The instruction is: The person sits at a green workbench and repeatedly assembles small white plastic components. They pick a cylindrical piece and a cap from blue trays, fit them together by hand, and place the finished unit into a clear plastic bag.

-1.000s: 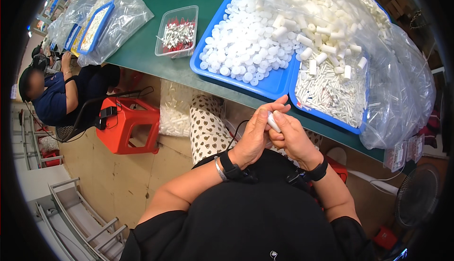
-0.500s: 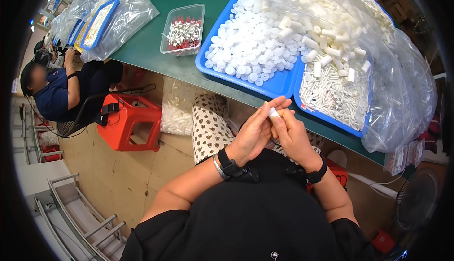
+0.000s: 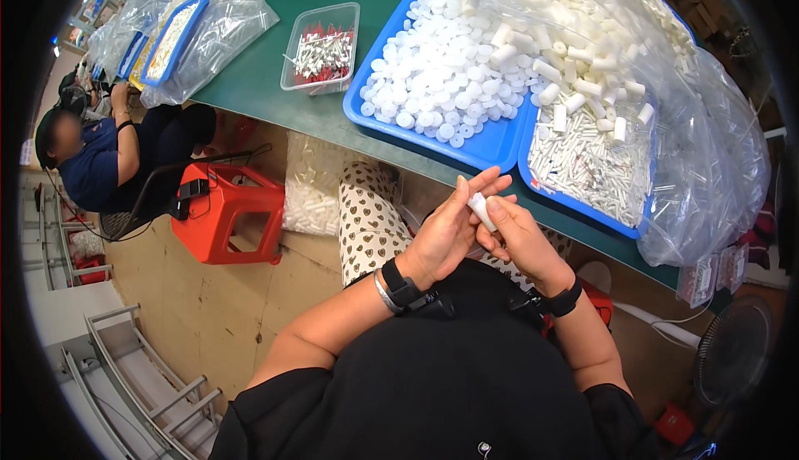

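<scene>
My right hand (image 3: 526, 242) pinches a short white cylinder (image 3: 482, 212) between its thumb and curled fingers. The cylinder is tilted, with its upper end toward my left hand (image 3: 445, 237). Stretched-out fingers and a turned-up palm make the left hand open, and it lies against or very close to the cylinder. Both hands are above my lap, just off the table's near edge. Beyond them, a blue tray (image 3: 466, 157) holds a heap of white translucent discs (image 3: 445, 69). Beside it, a second blue tray (image 3: 574, 211) holds small thin white pieces (image 3: 583, 160) and thicker white cylinders (image 3: 574, 104).
A clear plastic box (image 3: 291, 81) of red and white pieces stands on the green table (image 3: 250, 69). A large plastic bag (image 3: 699, 144) bulges at right. On the floor are a red stool (image 3: 212, 239) and a bag of white pieces (image 3: 310, 202). Another person (image 3: 96, 164) sits at left.
The white cylinder has shifted slightly and shows more of its length between my hands. My right hand has moved a little down and to the right. The left fingers have barely moved.
</scene>
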### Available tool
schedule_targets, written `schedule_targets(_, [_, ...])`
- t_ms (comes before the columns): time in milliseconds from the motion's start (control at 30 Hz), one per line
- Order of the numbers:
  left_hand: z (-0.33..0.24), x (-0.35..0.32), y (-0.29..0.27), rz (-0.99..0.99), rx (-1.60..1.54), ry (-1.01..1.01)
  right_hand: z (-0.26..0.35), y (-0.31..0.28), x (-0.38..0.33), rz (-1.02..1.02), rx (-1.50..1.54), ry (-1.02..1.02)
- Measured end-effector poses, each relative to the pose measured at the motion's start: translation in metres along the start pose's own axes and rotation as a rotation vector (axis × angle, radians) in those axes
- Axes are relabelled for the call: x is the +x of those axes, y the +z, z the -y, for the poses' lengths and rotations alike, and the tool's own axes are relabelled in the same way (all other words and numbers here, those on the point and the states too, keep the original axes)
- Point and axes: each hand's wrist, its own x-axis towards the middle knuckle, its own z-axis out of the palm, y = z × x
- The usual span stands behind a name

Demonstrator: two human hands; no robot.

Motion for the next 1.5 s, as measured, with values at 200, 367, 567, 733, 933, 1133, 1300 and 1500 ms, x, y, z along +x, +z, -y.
schedule_targets(200, [0.020, -0.014, -0.011, -0.049, 0.086, -0.112, -0.019, -0.010, 0.002, 0.082, -0.066, 0.113])
schedule_targets(367, [0.051, -0.010, -0.047, -0.300, -0.072, -0.408, -0.060, -0.025, 0.011, 0.059, -0.641, 0.023])
schedule_targets(567, [0.055, -0.006, -0.072, -0.567, -0.180, -0.480, -0.091, -0.046, 0.038, -0.190, -1.000, -0.068])
schedule_targets(733, [0.024, -0.007, -0.072, -0.466, 0.000, -0.379, -0.095, -0.058, 0.033, -0.065, -1.144, 0.152])
schedule_targets(933, [-0.039, -0.006, -0.012, -0.100, 0.644, -0.003, 0.010, -0.030, -0.034, -0.010, -1.102, -0.411])
schedule_targets(1133, [-0.067, 0.038, -0.004, -0.127, 1.599, 0.704, 0.055, -0.086, -0.058, -0.637, -1.605, -0.448])
schedule_targets(1300, [-0.074, 0.074, -0.010, -0.192, 1.878, 0.887, 0.044, -0.112, -0.057, -0.689, -1.670, -0.441])
schedule_targets(1500, [-0.076, 0.090, -0.012, -0.219, 2.012, 0.789, 0.048, -0.112, -0.057, -0.721, -1.583, -0.538])
